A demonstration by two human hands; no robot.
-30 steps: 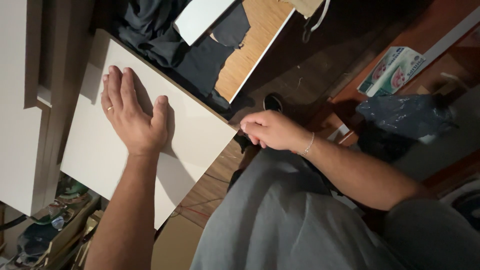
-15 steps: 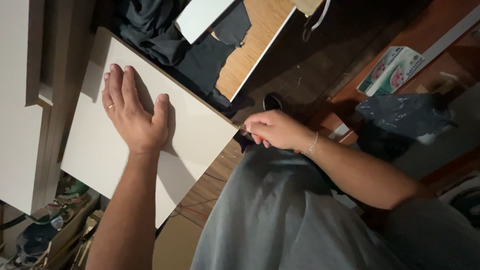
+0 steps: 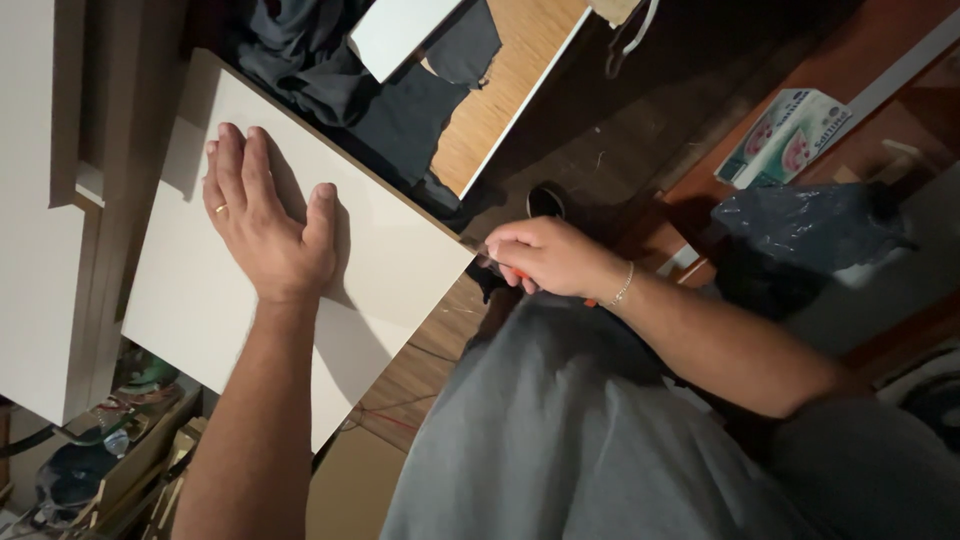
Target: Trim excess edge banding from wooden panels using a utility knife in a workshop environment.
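1. You're working in dim, warm light; the pale board (image 3: 300, 280) is the brightest surface.
2. Your left hand (image 3: 265, 225) casts a soft shadow on it.
3. The corners sink into darkness, slightly soft.

One view only, from a camera on the person's head; it looks steeply down, close over both forearms and the grey-clad lap; the frame is rolled, so the white panel (image 3: 300, 270) under the left hand (image 3: 265, 225) runs diagonally; the right hand (image 3: 545, 258) sits near centre.
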